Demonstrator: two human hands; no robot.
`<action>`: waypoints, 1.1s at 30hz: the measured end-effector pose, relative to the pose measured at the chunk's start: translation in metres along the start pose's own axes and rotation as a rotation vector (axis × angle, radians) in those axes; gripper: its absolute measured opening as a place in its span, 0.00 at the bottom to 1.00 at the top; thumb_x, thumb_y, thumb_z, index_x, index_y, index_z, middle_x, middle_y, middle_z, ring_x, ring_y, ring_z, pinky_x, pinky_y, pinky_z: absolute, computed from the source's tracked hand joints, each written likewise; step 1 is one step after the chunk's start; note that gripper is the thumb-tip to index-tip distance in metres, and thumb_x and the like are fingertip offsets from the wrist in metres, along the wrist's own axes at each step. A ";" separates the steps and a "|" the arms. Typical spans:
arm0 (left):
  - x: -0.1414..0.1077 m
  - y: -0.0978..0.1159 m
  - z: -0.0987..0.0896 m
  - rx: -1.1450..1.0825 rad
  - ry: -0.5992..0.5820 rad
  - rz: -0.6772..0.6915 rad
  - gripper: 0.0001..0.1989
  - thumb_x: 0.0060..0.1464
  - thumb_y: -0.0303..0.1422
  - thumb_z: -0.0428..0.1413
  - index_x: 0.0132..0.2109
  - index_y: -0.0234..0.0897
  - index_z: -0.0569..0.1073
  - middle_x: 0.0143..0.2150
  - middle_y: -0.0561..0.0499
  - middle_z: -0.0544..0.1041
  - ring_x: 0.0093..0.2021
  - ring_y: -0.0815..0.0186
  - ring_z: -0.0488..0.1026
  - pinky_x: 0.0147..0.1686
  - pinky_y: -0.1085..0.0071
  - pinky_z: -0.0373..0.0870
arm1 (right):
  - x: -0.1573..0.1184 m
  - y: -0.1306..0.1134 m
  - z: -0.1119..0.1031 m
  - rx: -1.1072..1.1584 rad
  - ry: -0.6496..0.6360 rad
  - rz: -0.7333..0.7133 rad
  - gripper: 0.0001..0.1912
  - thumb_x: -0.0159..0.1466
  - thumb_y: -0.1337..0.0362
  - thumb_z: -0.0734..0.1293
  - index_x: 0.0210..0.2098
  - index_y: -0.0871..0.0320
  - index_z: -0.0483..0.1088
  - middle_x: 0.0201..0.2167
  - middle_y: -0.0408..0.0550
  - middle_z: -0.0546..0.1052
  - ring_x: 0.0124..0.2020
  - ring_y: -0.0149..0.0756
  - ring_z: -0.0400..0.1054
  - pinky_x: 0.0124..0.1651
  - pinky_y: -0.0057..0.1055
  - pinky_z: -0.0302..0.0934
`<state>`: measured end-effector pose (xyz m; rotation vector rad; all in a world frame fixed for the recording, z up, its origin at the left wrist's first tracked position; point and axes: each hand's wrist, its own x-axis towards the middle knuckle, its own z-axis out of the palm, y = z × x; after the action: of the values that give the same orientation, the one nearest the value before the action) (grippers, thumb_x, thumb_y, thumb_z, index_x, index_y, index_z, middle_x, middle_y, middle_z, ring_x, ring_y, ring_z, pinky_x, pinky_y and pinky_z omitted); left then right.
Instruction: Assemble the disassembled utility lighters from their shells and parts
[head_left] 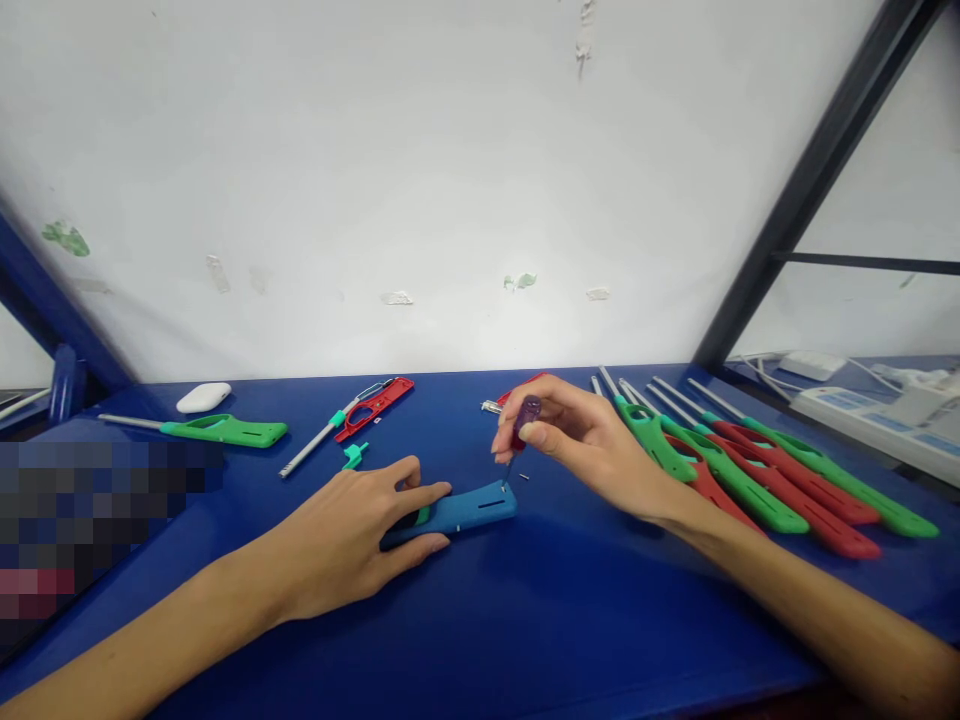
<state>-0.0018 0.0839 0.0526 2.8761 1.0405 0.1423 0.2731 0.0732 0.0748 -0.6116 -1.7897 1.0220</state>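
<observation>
A blue lighter handle [471, 510] lies flat on the table, with its left part hidden under my left hand [375, 530]. The thumb and fingers of that hand grip it from both sides. My right hand [574, 435] is closed round a screwdriver [528, 412] with a dark purple handle. Its thin shaft points down, and the tip meets the right end of the blue handle. Just right of that end lies a small metal pin or screw [524, 477]. Behind my right hand, a red part [534, 380] and a metal piece [491, 407] are partly hidden.
Several red and green long-necked lighters [757, 500] lie at right, near a white power strip [885, 425]. At left are a green lighter [229, 430], a white earbud case [204, 398], an opened red lighter shell [382, 408], a metal tube [313, 448] and a teal piece [355, 456].
</observation>
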 end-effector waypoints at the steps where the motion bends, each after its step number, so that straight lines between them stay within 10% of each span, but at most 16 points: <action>1: 0.000 0.000 0.000 0.000 0.004 -0.001 0.23 0.71 0.49 0.47 0.67 0.49 0.71 0.47 0.48 0.74 0.36 0.62 0.78 0.36 0.66 0.71 | 0.000 0.001 0.000 -0.012 0.015 0.005 0.06 0.72 0.59 0.68 0.46 0.53 0.72 0.38 0.46 0.81 0.39 0.37 0.78 0.47 0.39 0.72; 19: 0.000 0.001 -0.001 -0.001 -0.020 -0.020 0.23 0.71 0.49 0.47 0.67 0.50 0.70 0.47 0.49 0.73 0.37 0.60 0.77 0.37 0.64 0.71 | 0.001 0.005 0.002 -0.176 0.257 -0.108 0.09 0.73 0.61 0.67 0.52 0.48 0.75 0.41 0.44 0.80 0.44 0.38 0.76 0.49 0.37 0.71; 33: 0.001 0.000 -0.001 0.002 -0.023 -0.021 0.24 0.71 0.49 0.47 0.67 0.50 0.70 0.48 0.49 0.73 0.37 0.61 0.77 0.37 0.64 0.71 | -0.001 -0.004 0.001 -0.362 0.130 -0.149 0.17 0.75 0.62 0.65 0.61 0.44 0.73 0.46 0.47 0.75 0.47 0.37 0.71 0.53 0.38 0.66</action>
<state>-0.0010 0.0842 0.0534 2.8604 1.0669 0.1062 0.2728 0.0696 0.0773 -0.7331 -1.8867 0.5478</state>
